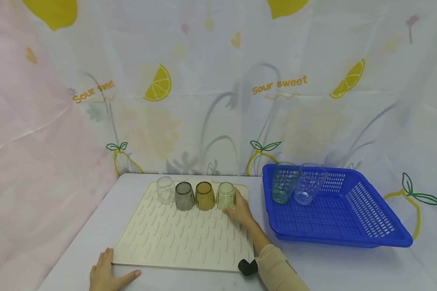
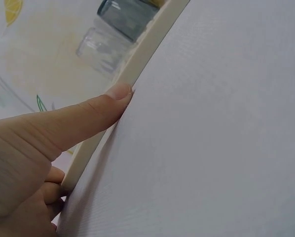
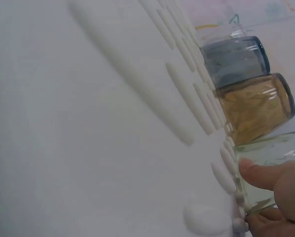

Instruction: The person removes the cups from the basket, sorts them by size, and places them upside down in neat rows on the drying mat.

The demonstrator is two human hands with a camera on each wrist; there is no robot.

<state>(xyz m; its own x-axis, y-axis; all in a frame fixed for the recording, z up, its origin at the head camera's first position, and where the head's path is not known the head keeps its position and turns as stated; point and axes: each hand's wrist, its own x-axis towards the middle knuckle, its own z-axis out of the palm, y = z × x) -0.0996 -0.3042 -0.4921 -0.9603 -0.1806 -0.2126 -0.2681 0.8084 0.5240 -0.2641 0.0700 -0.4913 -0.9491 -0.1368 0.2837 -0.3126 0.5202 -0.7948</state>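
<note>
Across the back of a cream drying mat (image 1: pixel 182 242) stands a row of glasses, narrower end up: a clear glass (image 1: pixel 165 190), a grey glass (image 1: pixel 185 196), an amber glass (image 1: pixel 205 196) and a pale green glass (image 1: pixel 226 195). My right hand (image 1: pixel 240 209) grips the pale green glass at the right end of the row, thumb near its base on the mat. In the right wrist view, the thumb (image 3: pixel 261 174) lies across that glass. At the mat's front left corner my left hand (image 1: pixel 107 275) rests with fingers extended, its thumb (image 2: pixel 95 116) along the front edge.
On the right sits a blue plastic basket (image 1: pixel 327 238) with slotted walls. A tall greenish glass (image 1: pixel 285 184) and a tall clear glass (image 1: pixel 309 186) lean inside its left end. Behind the white table (image 1: pixel 189 281) hangs a lemon-print curtain (image 1: pixel 204 117).
</note>
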